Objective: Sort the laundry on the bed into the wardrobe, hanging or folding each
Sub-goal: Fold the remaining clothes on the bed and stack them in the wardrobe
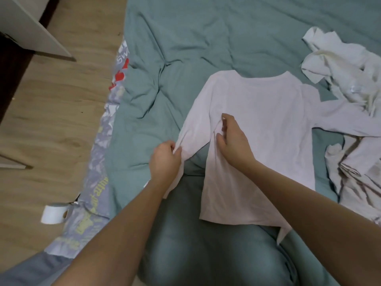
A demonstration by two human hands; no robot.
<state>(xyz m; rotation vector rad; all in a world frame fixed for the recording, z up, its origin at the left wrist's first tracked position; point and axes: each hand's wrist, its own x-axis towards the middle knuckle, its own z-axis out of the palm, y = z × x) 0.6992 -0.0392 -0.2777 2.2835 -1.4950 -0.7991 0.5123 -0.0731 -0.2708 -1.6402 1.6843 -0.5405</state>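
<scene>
The pale pink long-sleeved top [263, 129] lies flat on the green bed cover [206, 42], neckline toward 12 o'clock, hem toward 6 o'clock over the person's jeans-clad knee [206, 244].

Left hand [165, 162]: forearm enters from 7 o'clock; fingers and thumb are curled and pinch the top's left sleeve near its lower part, lifting the fabric slightly.

Right hand [233, 143]: forearm enters from 4 o'clock; fingers are loosely bent, with the fingertips [223, 120] at the underarm seam. Whether they pinch the fabric or only press it cannot be told.

A crumpled pile of white garments [346, 65] lies at 2 o'clock, near the top's right sleeve.
</scene>
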